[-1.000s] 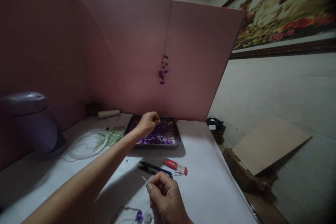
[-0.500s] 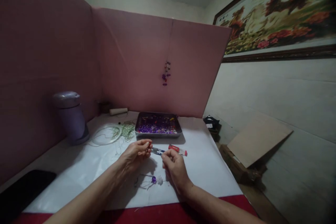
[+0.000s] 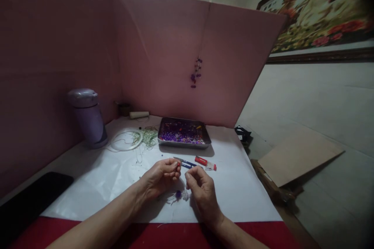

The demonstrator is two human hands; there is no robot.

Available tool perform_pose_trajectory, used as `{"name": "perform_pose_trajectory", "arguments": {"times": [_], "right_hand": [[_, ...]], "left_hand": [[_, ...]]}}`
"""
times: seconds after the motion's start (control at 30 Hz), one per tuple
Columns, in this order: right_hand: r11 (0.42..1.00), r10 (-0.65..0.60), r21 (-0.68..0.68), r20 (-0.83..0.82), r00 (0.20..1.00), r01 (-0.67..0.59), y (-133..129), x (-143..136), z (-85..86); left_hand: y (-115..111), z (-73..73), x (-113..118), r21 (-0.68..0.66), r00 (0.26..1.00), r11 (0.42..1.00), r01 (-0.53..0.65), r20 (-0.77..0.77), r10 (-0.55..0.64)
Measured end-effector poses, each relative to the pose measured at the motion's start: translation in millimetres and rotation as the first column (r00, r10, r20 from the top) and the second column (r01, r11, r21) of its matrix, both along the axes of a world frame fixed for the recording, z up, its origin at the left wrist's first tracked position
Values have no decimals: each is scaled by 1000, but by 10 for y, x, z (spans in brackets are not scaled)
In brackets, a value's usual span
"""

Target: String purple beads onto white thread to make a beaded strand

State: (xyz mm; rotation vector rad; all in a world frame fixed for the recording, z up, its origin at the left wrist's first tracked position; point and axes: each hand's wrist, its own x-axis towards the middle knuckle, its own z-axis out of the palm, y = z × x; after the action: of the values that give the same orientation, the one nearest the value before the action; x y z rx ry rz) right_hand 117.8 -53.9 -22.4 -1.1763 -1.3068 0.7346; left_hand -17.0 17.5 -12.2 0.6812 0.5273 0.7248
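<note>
Left hand [image 3: 160, 177] pinches a small red bead [image 3: 178, 164] between thumb and forefinger, other fingers curled, held just above the white sheet [image 3: 233, 190]. Right hand [image 3: 201, 190] sits just beside it, fingertips pinched together; most likely gripping the thread end, but the thread is too thin to see there, so what it grasps can't be confirmed. Between and under the two hands lies the strand [image 3: 178, 195] with a purple bead and a pale one already on it, resting on the sheet. Judgement: stringing is at an early stage, only a couple of beads on, the red one picked but not yet threaded. Plenty of loose beads left in the tray [image 3: 184, 143], which stands well beyond the hands near the pink board [image 3: 175, 54]. Snips [image 3: 185, 162] and a red lighter [image 3: 205, 162] lie side by side just past the fingers, untouched. A finished-looking bead string [image 3: 195, 73] hangs on the board. Left of the tray: white ring [image 3: 126, 140] with green cord [image 3: 147, 136], a purple cup [image 3: 87, 116], a roll [image 3: 139, 114] at the back. A dark phone [image 3: 29, 198] sits at the near left edge.
</note>
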Motion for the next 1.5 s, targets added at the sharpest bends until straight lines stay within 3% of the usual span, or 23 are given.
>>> {"name": "perform_pose_trajectory", "arguments": {"times": [0.67, 1.5], "right_hand": [[1000, -6, -1, 56, 998, 7, -27, 36, 3], [1000, -3, -22, 36, 999, 4, -2, 21, 6]], "left_hand": [[-66, -9, 27, -39, 998, 997, 61, -2, -62], [-99, 24, 32, -32, 999, 999, 43, -6, -44]]}}
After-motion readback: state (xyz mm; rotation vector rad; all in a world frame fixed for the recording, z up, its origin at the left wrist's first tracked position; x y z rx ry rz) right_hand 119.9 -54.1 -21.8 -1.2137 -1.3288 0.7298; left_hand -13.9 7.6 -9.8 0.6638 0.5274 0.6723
